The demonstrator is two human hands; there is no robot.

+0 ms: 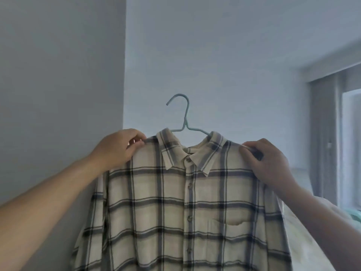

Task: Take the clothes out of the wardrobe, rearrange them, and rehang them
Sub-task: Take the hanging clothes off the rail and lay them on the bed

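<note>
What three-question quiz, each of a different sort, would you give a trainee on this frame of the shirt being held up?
1. True or false: the hook of the hanger is hooked over a rail.
2. Multiple choice: where does the left hand grip the plaid shirt? A) its hem B) its shoulder C) its chest pocket
3. Fill in: the right hand pinches the shirt's other ____.

Key
1. False: the hook stands free in front of the wall.
2. B
3. shoulder
</note>
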